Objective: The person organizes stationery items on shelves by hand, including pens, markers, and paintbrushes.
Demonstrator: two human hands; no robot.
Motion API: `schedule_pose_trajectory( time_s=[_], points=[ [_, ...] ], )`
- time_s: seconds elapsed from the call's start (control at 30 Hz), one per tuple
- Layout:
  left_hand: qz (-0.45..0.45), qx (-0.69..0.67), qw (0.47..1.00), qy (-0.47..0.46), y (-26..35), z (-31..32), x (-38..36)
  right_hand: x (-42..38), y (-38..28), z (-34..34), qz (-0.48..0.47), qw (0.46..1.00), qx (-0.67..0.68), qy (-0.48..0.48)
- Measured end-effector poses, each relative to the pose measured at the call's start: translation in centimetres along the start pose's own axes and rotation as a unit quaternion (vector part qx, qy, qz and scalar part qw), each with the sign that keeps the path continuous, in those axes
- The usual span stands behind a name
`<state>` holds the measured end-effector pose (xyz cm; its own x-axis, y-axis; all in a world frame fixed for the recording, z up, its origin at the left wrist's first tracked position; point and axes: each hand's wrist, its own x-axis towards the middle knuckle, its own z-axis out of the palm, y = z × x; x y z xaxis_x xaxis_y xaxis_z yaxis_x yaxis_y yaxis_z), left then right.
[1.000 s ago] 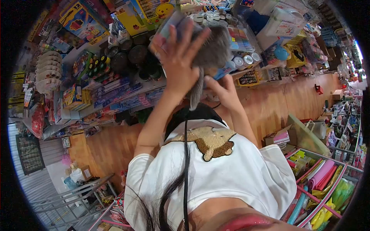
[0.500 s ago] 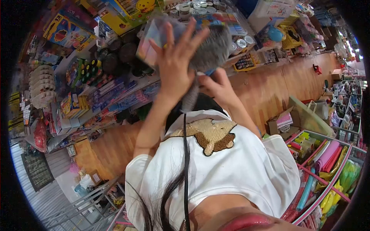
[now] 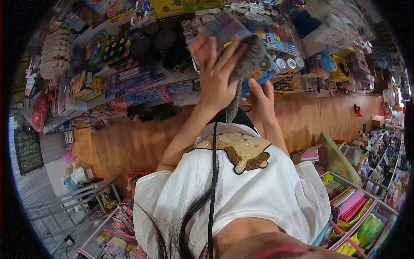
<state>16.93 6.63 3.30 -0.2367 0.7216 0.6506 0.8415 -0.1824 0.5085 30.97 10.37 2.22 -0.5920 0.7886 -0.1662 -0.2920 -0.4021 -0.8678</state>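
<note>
My left hand (image 3: 217,82) has its fingers spread over a grey cloth (image 3: 250,56), which bunches beside them and hangs down past the wrist. Behind these fingers is a blurred, see-through pastel packet (image 3: 227,26). My right hand (image 3: 263,97) is lower and to the right, its thumb up against the near edge of a blue box (image 3: 268,73) printed with fruit slices. The cloth and left hand hide part of that box, and the right hand's other fingers are mostly out of sight beneath it.
A crowded shelf with white-lidded jars (image 3: 286,64), dark round tubs (image 3: 164,41) and flat boxed goods (image 3: 133,82) runs across the front. Wooden floor (image 3: 306,114) lies below. Behind on the right stands a pink-edged bin (image 3: 345,233); a metal railing (image 3: 82,205) is at lower left.
Both hands have shifted right in the view, the left with the grey cloth. The cloth has turned narrower, and the blue box's fruit print now shows.
</note>
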Motion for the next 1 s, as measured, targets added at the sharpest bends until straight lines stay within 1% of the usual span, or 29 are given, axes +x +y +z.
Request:
schedule_pose_trajectory(
  time_s=[0.07, 0.1, 0.13, 0.17, 0.2, 0.27, 0.3, 0.33, 0.37, 0.43, 0.5, 0.57, 0.63, 0.67, 0.73, 0.77, 0.8, 0.83, 0.9, 0.93, 1.0],
  points=[
    [0.037, 0.021, 0.997, -0.058, 0.2, -0.9, 1.2, 0.4, 1.3, -1.0, 0.057, 0.998, 0.022, -0.023],
    [0.053, 0.032, 0.994, -0.086, 0.1, -1.4, 1.9, 0.6, 2.0, -1.0, 0.038, 0.998, -0.026, -0.052],
    [0.062, 0.039, 0.997, -0.04, 0.2, -1.6, 2.8, 0.8, 2.6, -0.7, 0.018, 0.994, -0.073, -0.085],
    [0.047, 0.061, 0.997, -0.016, -0.6, -2.3, 3.5, 1.1, 3.1, -0.2, -0.003, 0.986, -0.12, -0.12],
    [0.033, 0.082, 0.996, 0.008, -1.8, -3.1, 4.2, 0.0, 1.3, 1.8, 0.073, 0.982, -0.096, -0.148],
    [0.009, 0.141, 0.988, 0.055, -5.1, -4.7, 4.1, 0.2, 1.6, 2.5, 0.067, 0.97, -0.125, -0.198],
    [-0.033, 0.126, 0.989, 0.063, -5.9, -5.5, 3.0, 0.3, 1.7, 2.8, 0.065, 0.963, -0.139, -0.224],
    [-0.072, 0.112, 0.988, 0.072, -6.4, -6.4, 2.0, 0.5, 1.4, 3.2, 0.088, 0.958, -0.139, -0.235],
    [-0.109, 0.099, 0.986, 0.083, -6.7, -7.1, 1.1, 0.9, 1.9, 3.3, 0.074, 0.957, -0.141, -0.241],
    [-0.189, 0.147, 0.967, 0.091, -6.1, -7.8, -1.4, 1.7, 3.9, 3.2, 0.045, 0.957, -0.142, -0.251],
    [-0.237, 0.163, 0.953, 0.099, -5.5, -8.4, -3.3, 2.4, 4.5, 3.5, 0.072, 0.959, -0.125, -0.242],
    [-0.262, 0.167, 0.944, 0.111, -4.5, -8.9, -4.4, 3.0, 4.4, 4.1, 0.095, 0.963, -0.116, -0.224],
    [-0.242, 0.152, 0.953, 0.098, -3.7, -8.9, -5.3, 3.5, 4.0, 5.0, 0.115, 0.968, -0.114, -0.193],
    [-0.239, 0.138, 0.956, 0.097, -2.9, -8.5, -5.7, 3.4, 3.3, 6.2, 0.139, 0.973, -0.068, -0.17],
    [-0.251, 0.086, 0.959, 0.101, -1.0, -7.3, -5.9, 3.7, 2.5, 7.4, 0.127, 0.97, -0.119, -0.172],
    [-0.263, 0.122, 0.953, 0.09, -0.1, -6.7, -5.9, 4.1, 2.3, 7.8, 0.12, 0.967, -0.143, -0.171],
    [-0.265, 0.165, 0.947, 0.08, 0.6, -6.5, -5.7, 5.0, 3.8, 7.3, 0.073, 0.958, -0.138, -0.239],
    [-0.268, 0.207, 0.939, 0.067, 1.2, -6.8, -5.3, 5.4, 4.7, 6.8, 0.091, 0.953, -0.124, -0.26],
    [-0.247, 0.219, 0.941, 0.077, 0.9, -8.0, -4.6, 5.3, 5.2, 6.8, 0.128, 0.942, -0.095, -0.295],
    [-0.238, 0.223, 0.942, 0.08, 0.6, -8.6, -4.2, 5.2, 5.2, 7.0, 0.112, 0.937, -0.09, -0.317],
    [-0.241, 0.26, 0.925, 0.135, -0.7, -10.5, -3.0, 4.7, 4.7, 7.3, 0.135, 0.916, -0.139, -0.352]
  ],
)
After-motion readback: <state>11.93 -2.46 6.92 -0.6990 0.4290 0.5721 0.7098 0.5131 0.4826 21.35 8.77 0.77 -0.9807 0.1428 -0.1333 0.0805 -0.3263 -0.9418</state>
